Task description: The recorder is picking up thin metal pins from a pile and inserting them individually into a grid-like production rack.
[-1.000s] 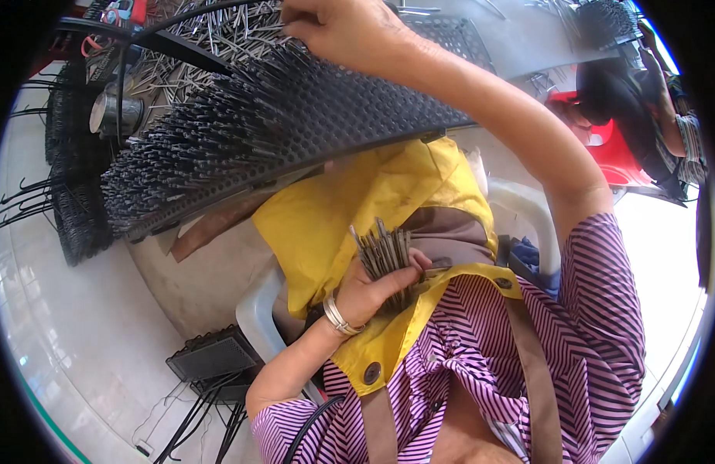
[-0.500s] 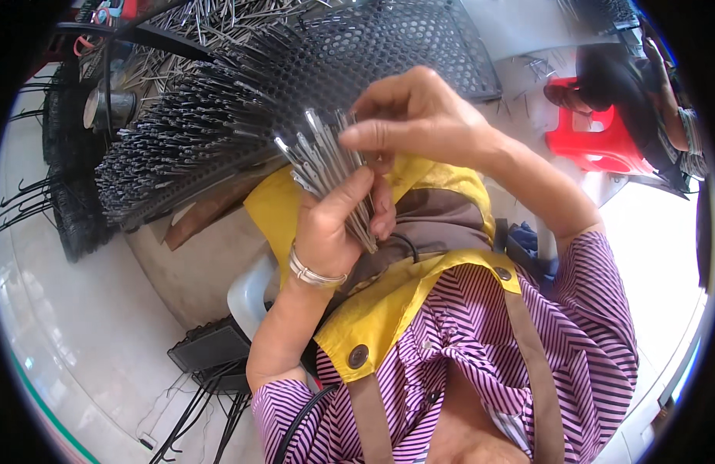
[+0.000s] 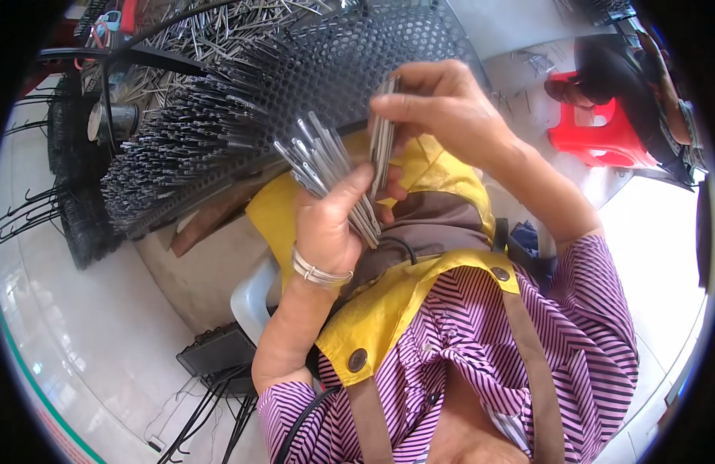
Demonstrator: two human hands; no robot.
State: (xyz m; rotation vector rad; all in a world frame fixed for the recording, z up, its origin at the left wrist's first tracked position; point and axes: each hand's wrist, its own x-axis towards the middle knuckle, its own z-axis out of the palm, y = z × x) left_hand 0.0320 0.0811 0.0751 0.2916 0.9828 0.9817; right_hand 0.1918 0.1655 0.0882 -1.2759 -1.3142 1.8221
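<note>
A bundle of thin metal rods [image 3: 320, 158], silvery with small holes near their ends, is gripped in my left hand [image 3: 333, 216], thumb across them. To its right, my right hand [image 3: 435, 104] pinches a smaller bunch of the same rods [image 3: 383, 139] by their upper ends. The lower part of that bunch sits close to my left thumb and fingers. Beyond my hands, a black perforated rack [image 3: 388, 50] holds many upright dark rods [image 3: 195, 147] packed into its holes on the left side.
Loose rods [image 3: 218, 27] lie heaped behind the rack. A metal can [image 3: 114, 120] stands at the far left, near racks with black hooks [image 3: 25, 213]. A red stool [image 3: 597, 139] and another person's arm [image 3: 671, 100] are at the right. A yellow apron [image 3: 284, 205] covers my lap.
My right hand has moved slightly right and up, drawing a small bunch of rods apart from the bundle. My left hand keeps its hold on the others.
</note>
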